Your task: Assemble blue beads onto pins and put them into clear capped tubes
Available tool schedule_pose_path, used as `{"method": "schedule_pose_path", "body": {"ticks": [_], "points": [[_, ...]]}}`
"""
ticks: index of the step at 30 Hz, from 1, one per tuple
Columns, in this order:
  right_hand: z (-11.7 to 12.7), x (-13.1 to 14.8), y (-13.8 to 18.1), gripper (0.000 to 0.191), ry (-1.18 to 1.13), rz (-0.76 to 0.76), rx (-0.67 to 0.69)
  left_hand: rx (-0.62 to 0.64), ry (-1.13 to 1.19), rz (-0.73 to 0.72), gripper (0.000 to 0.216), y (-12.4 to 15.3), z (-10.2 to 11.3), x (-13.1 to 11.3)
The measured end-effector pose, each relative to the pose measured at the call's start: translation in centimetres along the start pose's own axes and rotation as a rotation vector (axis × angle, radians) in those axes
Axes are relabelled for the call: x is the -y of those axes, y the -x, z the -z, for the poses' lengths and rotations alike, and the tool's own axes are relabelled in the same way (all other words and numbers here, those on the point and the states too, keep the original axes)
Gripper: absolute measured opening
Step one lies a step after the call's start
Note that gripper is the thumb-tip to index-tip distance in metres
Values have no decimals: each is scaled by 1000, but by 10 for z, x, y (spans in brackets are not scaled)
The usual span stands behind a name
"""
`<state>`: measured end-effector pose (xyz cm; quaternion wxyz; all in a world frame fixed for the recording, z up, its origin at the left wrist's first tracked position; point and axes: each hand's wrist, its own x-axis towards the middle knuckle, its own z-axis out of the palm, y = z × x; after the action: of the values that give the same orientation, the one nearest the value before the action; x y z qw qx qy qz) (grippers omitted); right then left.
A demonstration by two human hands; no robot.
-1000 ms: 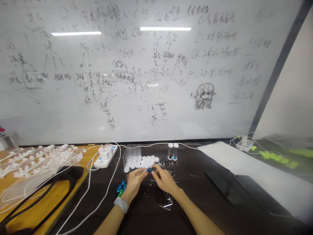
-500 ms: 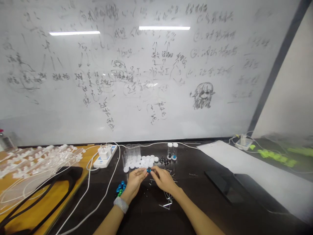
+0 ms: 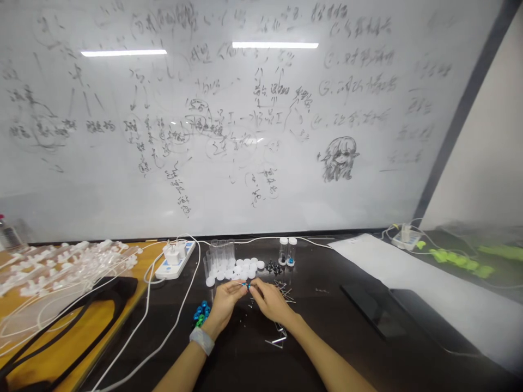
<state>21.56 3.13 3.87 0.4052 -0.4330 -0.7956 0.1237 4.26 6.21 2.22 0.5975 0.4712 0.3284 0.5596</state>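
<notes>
The balls point(image 3: 201, 314) look glossy, the tubes point(image 3: 223, 251) smooth clear plastic, the rods point(image 3: 279, 340) shiny metal, the tabletop point(image 3: 322, 326) polished.

Dark tabletop point(image 3: 335, 310) with tubes point(image 3: 223, 250), white caps point(image 3: 245, 268), blue pieces point(image 3: 203, 308).

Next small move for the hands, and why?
I'd probably steady the small blue part with the left hand and make a slight adjustment with the right hand. Both hands' fingertips meet at it, so the left can likely brace while the right works. Fingers cover most of it, so I can't tell how it's seated; small motion seems safer.
</notes>
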Motion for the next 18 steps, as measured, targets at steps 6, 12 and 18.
{"method": "schedule_pose_path", "body": {"ticks": [6, 12, 18], "points": [[1, -6, -8, 30, -251, -62, -113, 132, 82, 86, 41, 10, -10, -19], [2, -14, -14, 46, -694, -230, 33, 307, 66, 229, 47, 19, -12, -24], [2, -17, -16, 44, -802, -257, -124, -197, -395, -193, 34, -2, 1, -20]]}}
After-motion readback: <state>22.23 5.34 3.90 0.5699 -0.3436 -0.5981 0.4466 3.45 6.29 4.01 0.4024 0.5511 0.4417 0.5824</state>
